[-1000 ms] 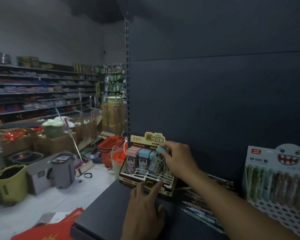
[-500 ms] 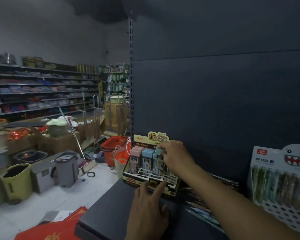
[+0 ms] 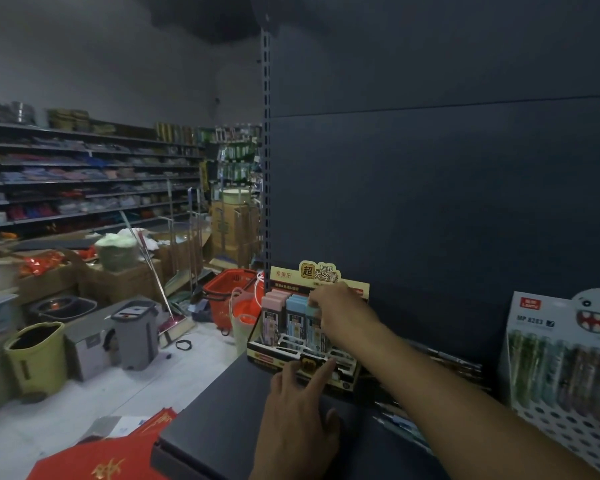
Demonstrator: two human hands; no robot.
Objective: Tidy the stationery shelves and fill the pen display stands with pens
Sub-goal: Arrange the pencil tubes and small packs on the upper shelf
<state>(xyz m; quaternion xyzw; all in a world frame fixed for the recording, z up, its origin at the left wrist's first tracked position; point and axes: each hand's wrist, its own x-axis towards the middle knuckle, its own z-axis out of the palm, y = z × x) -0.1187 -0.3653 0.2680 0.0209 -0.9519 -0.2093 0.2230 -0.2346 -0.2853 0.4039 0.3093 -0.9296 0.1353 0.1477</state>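
A small black and yellow display stand (image 3: 267, 353) sits on the dark shelf (image 3: 222, 420) near its left end. Pink, blue and teal capped boxes stand upright in its back slots. My right hand (image 3: 340, 313) reaches over the stand and pinches the teal box (image 3: 313, 327) by its top. My left hand (image 3: 298, 407) rests on the shelf with two straight fingers touching the stand's front edge. Loose pens (image 3: 406, 424) lie on the shelf to the right of the stand.
A white perforated pen display (image 3: 568, 368) with a toothy cartoon face stands at the right. The shelf's dark back panel (image 3: 430, 202) rises behind. Left of the shelf, the floor holds red baskets (image 3: 229, 292), bins, cardboard boxes and a mop. Red paper (image 3: 97, 462) lies below.
My right hand has pushed the teal box from a tilted position down upright into its slot beside the blue one. My left hand has stayed at the stand's front.
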